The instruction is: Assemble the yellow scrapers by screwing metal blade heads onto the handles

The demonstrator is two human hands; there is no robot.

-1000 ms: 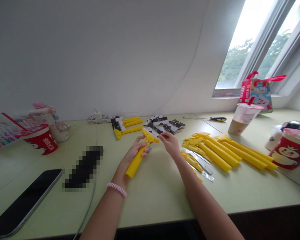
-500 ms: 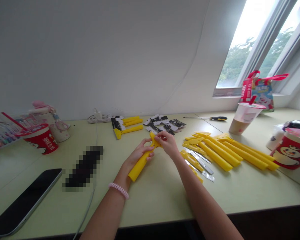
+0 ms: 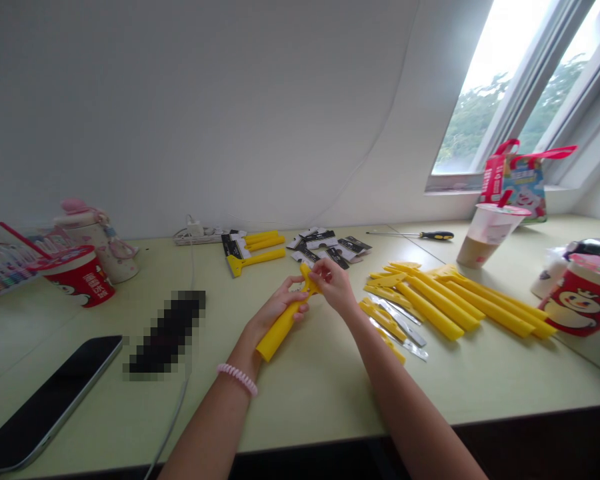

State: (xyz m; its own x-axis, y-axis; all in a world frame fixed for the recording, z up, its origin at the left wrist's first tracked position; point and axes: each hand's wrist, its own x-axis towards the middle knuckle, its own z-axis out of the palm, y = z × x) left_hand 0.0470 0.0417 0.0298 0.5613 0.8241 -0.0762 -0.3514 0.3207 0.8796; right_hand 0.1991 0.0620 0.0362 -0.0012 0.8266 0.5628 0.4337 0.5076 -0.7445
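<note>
My left hand (image 3: 274,311) is closed around the neck of a yellow scraper (image 3: 279,335), whose thick handle slants down toward me. At the scraper's head, my right hand (image 3: 333,283) is closed in a pinch against the yellow plastic. Whether something small sits between those fingertips is hidden. To the right lie several yellow scraper handles (image 3: 433,308), side by side. Next to them are yellow head pieces (image 3: 385,319) and metal blades (image 3: 409,328), some in clear plastic. Farther back, beyond my hands, finished-looking yellow scrapers (image 3: 264,256) lie together.
Black-and-white cards (image 3: 325,245) and a screwdriver (image 3: 436,235) lie toward the wall. At left are a tablet (image 3: 50,407), a pixelated dark object (image 3: 169,333), a cable (image 3: 176,410), a red cup (image 3: 83,277) and a bottle (image 3: 97,243). Drink cups (image 3: 490,237) stand right.
Almost nothing differs. Both hands stay on the scraper, with only a slight shift of the right fingers at its head; the whole view has moved a little.
</note>
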